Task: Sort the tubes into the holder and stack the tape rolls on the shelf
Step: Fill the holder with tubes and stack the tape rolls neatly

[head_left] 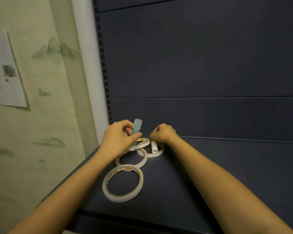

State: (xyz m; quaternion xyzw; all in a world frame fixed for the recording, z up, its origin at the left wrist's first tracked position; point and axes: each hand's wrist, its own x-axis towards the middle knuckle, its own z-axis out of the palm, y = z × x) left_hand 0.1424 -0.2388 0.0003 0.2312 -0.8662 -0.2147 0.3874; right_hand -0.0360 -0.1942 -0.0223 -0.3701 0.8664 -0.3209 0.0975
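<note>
Gripped between thumb and fingertips of the left hand (118,138), a pale green tube (136,127) with a clear cap stands nearly upright, lifted clear of the shelf (210,174). That grip is narrow and sits low on the tube's body, so the capped end is free. The right hand (163,133) is curled with its fingertips on the upper end of a white tube (154,146). This tube lies across the rim of the far-right tape roll (155,153). Whether the right grip has closed on it or only touches it, I cannot tell.

Four tape rolls lie flat on the dark shelf in a loose chain, none stacked. The nearest roll (123,184) is largest in view and touches the middle roll (131,160). Behind that, a printed-core roll (139,143) is partly hidden under the left hand. No holder is visible, so it is probably out of frame.

To do this step well, the right hand should pinch the white tube near its middle and lift it straight up, so it does not drag the roll beneath it. Keeping the green tube upright should make it easy to drop into a holder slot. Both tubes should be cleared away before the rolls are stacked, since a tube left across a rim would probably tilt the pile.
</note>
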